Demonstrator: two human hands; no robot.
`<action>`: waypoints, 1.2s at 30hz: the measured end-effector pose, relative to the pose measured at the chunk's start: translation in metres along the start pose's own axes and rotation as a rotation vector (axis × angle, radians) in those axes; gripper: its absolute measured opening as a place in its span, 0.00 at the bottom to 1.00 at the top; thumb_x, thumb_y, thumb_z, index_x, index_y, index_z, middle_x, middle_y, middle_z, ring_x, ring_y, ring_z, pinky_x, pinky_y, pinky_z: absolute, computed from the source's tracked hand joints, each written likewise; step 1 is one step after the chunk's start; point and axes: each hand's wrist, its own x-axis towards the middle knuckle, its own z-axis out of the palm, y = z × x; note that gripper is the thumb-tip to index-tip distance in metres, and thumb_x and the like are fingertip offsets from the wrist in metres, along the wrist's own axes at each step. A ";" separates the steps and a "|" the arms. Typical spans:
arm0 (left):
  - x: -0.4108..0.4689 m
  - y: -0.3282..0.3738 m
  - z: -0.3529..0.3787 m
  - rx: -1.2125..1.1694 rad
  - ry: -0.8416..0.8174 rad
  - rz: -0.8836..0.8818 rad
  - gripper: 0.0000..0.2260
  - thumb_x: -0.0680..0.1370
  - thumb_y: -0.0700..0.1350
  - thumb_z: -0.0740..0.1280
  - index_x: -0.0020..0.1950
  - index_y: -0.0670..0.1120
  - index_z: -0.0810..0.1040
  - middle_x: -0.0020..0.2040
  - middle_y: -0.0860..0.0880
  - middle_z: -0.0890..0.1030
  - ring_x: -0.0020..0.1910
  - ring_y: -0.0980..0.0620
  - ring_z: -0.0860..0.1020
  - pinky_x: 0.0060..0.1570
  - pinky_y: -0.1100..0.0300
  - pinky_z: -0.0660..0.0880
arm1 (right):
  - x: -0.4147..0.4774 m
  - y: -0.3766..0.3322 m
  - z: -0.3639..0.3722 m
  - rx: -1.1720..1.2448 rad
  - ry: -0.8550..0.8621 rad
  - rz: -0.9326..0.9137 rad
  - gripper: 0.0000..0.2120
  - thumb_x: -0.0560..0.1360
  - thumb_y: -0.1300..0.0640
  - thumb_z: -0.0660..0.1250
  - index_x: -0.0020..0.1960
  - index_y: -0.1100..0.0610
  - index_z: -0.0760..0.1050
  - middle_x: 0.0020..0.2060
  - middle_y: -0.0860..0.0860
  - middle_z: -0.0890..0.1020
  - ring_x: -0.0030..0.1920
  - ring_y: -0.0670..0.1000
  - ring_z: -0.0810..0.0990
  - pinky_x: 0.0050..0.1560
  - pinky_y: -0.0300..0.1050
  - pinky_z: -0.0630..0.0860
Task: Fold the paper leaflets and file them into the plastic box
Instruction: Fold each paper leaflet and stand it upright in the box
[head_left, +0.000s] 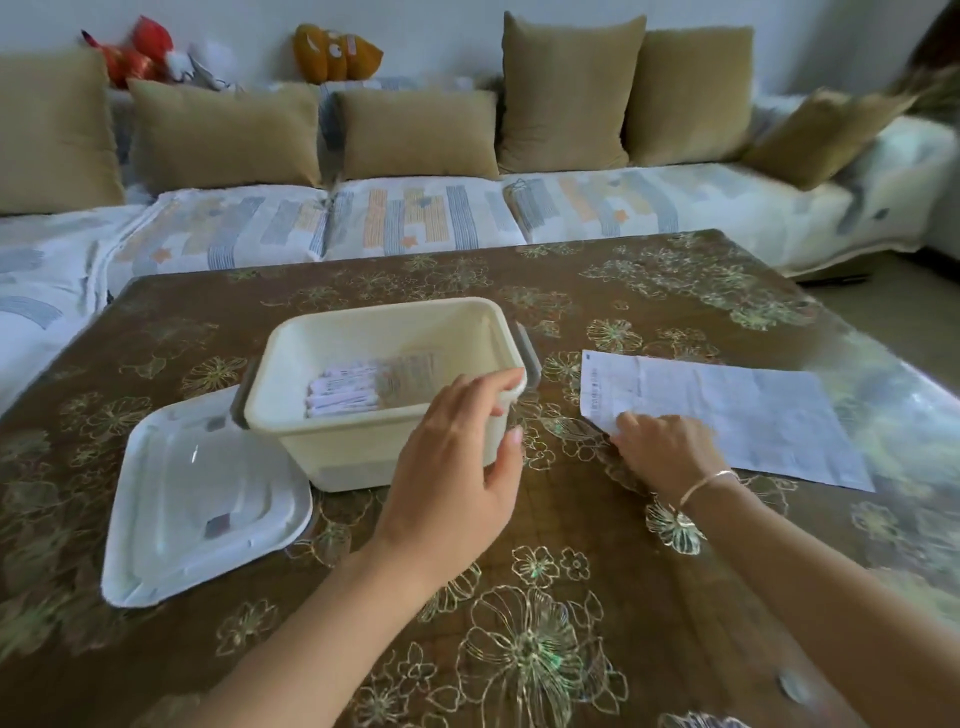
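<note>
The cream rectangular plastic box (332, 452), at the middle of the brown flowered tabletop (571, 545), is clasped at its near right corner by the left grip (457, 467). The white printed paper leaflet (753, 415), toward the tabletop's right edge, is pinched at its corner by the right grip (670, 452).

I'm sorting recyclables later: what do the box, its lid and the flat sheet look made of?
Box: opaque cream plastic, probably; smooth moulded walls, rounded rim. Lid: white plastic, glossy; it catches glare. Sheet: thin printed paper, matte, with fold creases.
</note>
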 end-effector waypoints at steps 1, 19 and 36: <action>-0.005 -0.001 -0.001 0.001 -0.003 0.006 0.18 0.78 0.46 0.61 0.67 0.48 0.72 0.55 0.57 0.75 0.53 0.62 0.74 0.53 0.69 0.71 | 0.000 -0.001 -0.002 -0.032 -0.019 -0.014 0.03 0.80 0.55 0.58 0.50 0.51 0.71 0.39 0.46 0.81 0.38 0.48 0.83 0.29 0.39 0.69; -0.095 -0.040 0.020 -0.037 -0.340 -0.338 0.49 0.74 0.46 0.74 0.79 0.55 0.38 0.75 0.59 0.59 0.70 0.60 0.66 0.71 0.56 0.66 | -0.150 -0.028 -0.041 1.229 0.149 0.052 0.14 0.76 0.34 0.49 0.41 0.41 0.65 0.32 0.54 0.70 0.31 0.49 0.65 0.33 0.41 0.63; -0.155 -0.062 -0.045 -0.208 -0.282 -0.221 0.23 0.70 0.42 0.77 0.57 0.65 0.80 0.61 0.73 0.74 0.66 0.72 0.67 0.57 0.78 0.64 | -0.200 -0.114 -0.066 1.791 0.069 -0.029 0.13 0.75 0.39 0.58 0.42 0.47 0.70 0.39 0.51 0.71 0.40 0.56 0.68 0.41 0.49 0.65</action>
